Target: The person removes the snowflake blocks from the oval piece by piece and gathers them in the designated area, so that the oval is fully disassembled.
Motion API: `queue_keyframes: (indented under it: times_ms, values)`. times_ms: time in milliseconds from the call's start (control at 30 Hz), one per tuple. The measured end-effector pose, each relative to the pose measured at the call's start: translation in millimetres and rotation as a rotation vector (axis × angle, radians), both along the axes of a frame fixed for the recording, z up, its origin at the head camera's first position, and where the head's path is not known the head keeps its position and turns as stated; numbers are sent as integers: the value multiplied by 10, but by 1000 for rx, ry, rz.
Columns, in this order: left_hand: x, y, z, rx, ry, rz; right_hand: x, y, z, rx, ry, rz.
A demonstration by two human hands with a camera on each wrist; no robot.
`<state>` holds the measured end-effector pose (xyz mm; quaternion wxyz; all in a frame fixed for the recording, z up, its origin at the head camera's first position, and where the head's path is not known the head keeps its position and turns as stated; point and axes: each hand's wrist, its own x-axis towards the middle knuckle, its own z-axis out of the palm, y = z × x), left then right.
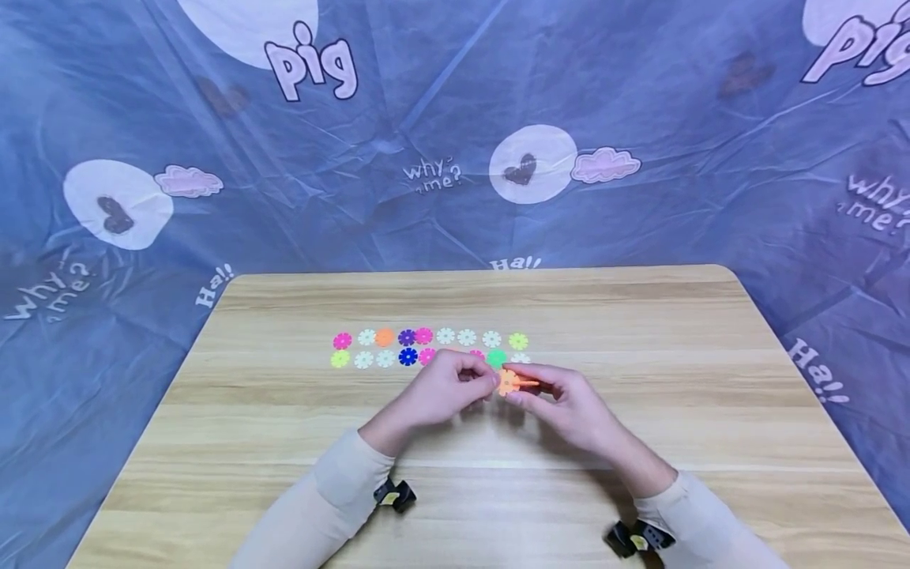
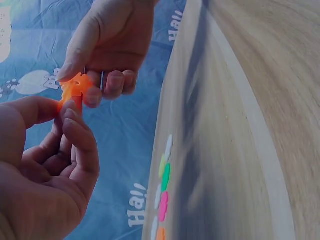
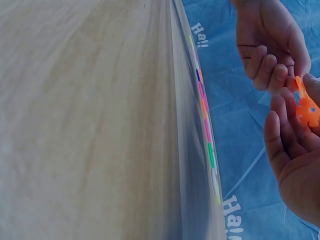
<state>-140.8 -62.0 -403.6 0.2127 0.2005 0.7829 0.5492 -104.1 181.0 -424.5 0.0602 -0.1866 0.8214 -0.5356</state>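
Observation:
Two orange snowflake discs are held up between the hands, one face-on and one edge-on, meeting at an angle. My left hand pinches them from the left between thumb and index finger. From the other side, my right hand grips them with thumb and fingers. The left wrist view shows the orange discs above table height, with fingertips of both hands on them. In the right wrist view, the orange discs are partly cut off by the frame's edge.
Two rows of flat snowflake discs lie on the wooden table just beyond the hands. Among them are a green disc, a dark blue disc, and several white, pink and yellow ones. A blue printed cloth hangs behind the table.

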Motion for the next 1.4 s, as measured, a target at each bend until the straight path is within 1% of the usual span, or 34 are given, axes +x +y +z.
queue_keyframes:
  times_ms: [133,200,433,533,667,867,1033,1200,1400]
  values:
    - [-10,-58,-6,31,-29,25,-3,16,8,-26,-37,-17]
    - [-14,-80,-17,39,-38,34,-8,14,9,-44,-40,-20]
    - [-4,-94,-62,50,-85,38,-19,-16,-6,-47,65,-8]
    - [8,-82,-69,55,-84,41,-21,-24,-7,-60,91,-1]
    - [20,-57,-76,68,-69,10,-27,-29,-17,-65,107,17]
    - [33,-37,-93,82,-54,-37,-39,-43,-44,-56,158,33]
    - [36,-48,-130,113,-55,-49,-49,-33,-52,-28,226,46]
    - [64,-23,-152,156,-75,2,-55,-24,-79,-24,291,61]
    - [108,30,-156,208,-51,71,-63,-46,-89,-71,354,82]
